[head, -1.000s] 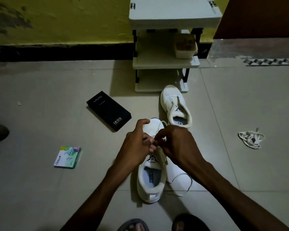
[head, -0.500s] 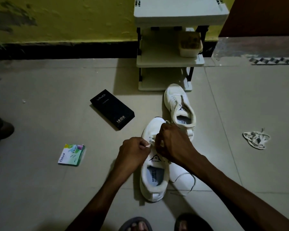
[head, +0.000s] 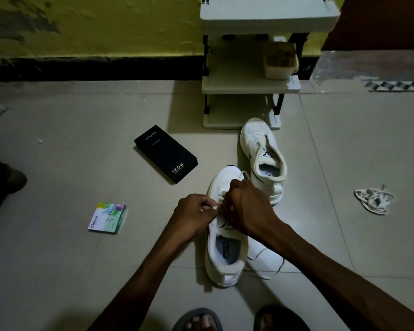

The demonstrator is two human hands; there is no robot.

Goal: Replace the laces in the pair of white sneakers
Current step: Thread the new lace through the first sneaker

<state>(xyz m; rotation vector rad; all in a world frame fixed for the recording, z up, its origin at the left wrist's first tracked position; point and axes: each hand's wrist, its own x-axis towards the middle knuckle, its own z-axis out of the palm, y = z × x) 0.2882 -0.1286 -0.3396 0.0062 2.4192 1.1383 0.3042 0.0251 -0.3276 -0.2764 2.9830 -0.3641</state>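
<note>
A white sneaker (head: pixel 221 259) lies on the floor in front of me, toe pointing away. My left hand (head: pixel 194 215) pinches a white lace end at the left side of its eyelets. My right hand (head: pixel 245 206) is curled over the eyelets and tongue, its fingers gripping the lace there. A loose length of white lace (head: pixel 269 266) trails on the tile to the sneaker's right. The second white sneaker (head: pixel 264 158) lies just beyond, without a lace in view. A bundle of white laces (head: pixel 374 199) sits on the floor at the right.
A black phone box (head: pixel 165 154) lies left of the sneakers, and a small green packet (head: pixel 108 217) lies nearer me on the left. A white shoe rack (head: pixel 251 68) stands against the yellow wall. My sandalled feet (head: pixel 198 321) show at the bottom edge.
Both hands have shifted slightly along the sneaker's eyelets; the left hand has drawn back to the left with the lace end, and the camera has tilted a little.
</note>
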